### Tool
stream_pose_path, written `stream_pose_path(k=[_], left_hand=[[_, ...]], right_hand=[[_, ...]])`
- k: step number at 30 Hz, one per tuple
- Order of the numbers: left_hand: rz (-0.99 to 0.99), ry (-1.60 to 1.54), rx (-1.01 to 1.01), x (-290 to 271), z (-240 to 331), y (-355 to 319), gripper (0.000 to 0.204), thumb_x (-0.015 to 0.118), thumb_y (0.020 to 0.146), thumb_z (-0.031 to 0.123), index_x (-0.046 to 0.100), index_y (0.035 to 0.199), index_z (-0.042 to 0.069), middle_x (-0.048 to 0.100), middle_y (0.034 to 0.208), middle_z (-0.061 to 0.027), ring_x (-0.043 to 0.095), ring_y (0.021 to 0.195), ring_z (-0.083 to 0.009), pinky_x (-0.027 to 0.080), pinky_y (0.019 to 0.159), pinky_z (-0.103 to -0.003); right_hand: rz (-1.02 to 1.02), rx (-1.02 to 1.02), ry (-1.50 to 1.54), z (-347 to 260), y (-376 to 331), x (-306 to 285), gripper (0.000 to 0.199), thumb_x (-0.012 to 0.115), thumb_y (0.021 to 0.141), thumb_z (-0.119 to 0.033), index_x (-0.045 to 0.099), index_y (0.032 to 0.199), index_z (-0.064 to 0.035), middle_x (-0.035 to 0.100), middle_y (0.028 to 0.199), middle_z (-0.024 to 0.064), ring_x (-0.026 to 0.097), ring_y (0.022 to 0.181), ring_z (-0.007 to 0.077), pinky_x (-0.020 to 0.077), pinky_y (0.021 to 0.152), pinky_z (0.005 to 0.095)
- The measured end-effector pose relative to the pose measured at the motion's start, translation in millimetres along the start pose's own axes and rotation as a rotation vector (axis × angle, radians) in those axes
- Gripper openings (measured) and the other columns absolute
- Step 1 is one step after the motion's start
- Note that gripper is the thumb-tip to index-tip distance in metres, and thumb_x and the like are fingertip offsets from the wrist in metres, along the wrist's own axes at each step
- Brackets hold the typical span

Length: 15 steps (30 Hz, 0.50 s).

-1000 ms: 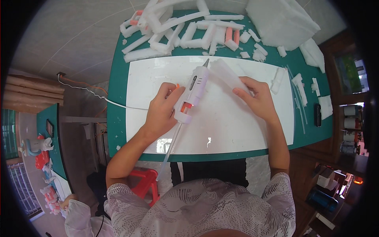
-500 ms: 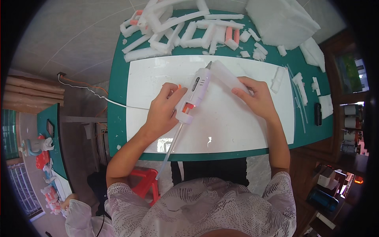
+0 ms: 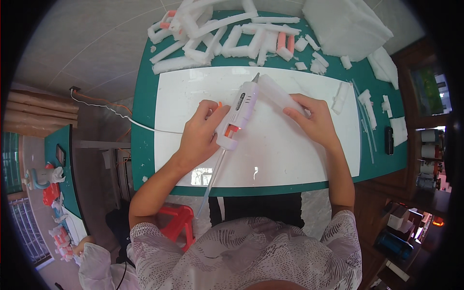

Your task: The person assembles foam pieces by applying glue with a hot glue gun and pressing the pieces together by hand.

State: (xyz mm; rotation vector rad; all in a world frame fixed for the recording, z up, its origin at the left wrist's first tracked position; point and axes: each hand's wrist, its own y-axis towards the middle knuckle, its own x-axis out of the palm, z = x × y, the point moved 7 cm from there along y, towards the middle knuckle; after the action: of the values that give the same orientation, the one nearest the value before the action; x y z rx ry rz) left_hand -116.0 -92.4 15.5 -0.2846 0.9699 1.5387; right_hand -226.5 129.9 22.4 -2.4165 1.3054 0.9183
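Observation:
My left hand (image 3: 202, 128) is closed round the handle of a white hot glue gun (image 3: 239, 112) with an orange trigger. A long clear glue stick (image 3: 212, 176) sticks out of its back end toward me. The metal nozzle points away from me, close to the far end of a white foam strip (image 3: 276, 93). Whether nozzle and foam touch, I cannot tell. My right hand (image 3: 313, 118) pinches the near end of that strip between thumb and fingers, holding it aslant above the white board (image 3: 270, 159).
Foam frames and strips (image 3: 237, 43) pile up along the far side of the green table (image 3: 145, 121). A big foam block (image 3: 345, 29) stands far right. Clear glue sticks (image 3: 368, 130) and a black object (image 3: 389, 140) lie at right. The gun's white cord (image 3: 154, 129) runs left to a wall socket.
The glue stick's rear end has swung slightly to the right as the gun tilts a little. Both hands hold the same things in nearly the same places.

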Motion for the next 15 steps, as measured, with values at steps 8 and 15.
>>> stream_pose_path(k=[8, 15], left_hand=[[0.004, -0.002, 0.002, -3.4, 4.4, 1.9, 0.046, 0.073, 0.072, 0.002, 0.062, 0.116, 0.005, 0.052, 0.105, -0.0140, 0.060, 0.081, -0.0293, 0.053, 0.066, -0.035], [0.006, 0.004, 0.011, -1.7, 3.6, 0.3, 0.046, 0.070, 0.071, -0.002, 0.062, 0.116, 0.005, 0.052, 0.106, -0.0143, 0.061, 0.081, -0.0292, 0.053, 0.065, -0.035]], right_hand=[[0.020, 0.003, 0.001, -1.8, -0.6, -2.0, 0.032, 0.071, 0.087, -0.027, 0.070, 0.107, -0.0023, 0.072, 0.094, 0.0119, 0.067, 0.079, 0.0214, 0.0487, 0.072, 0.0309], [0.023, 0.020, -0.005, -3.5, 0.2, -3.0, 0.029, 0.072, 0.085, -0.017, 0.068, 0.106, 0.0027, 0.072, 0.092, 0.0125, 0.065, 0.080, 0.0178, 0.0488, 0.077, 0.0290]])
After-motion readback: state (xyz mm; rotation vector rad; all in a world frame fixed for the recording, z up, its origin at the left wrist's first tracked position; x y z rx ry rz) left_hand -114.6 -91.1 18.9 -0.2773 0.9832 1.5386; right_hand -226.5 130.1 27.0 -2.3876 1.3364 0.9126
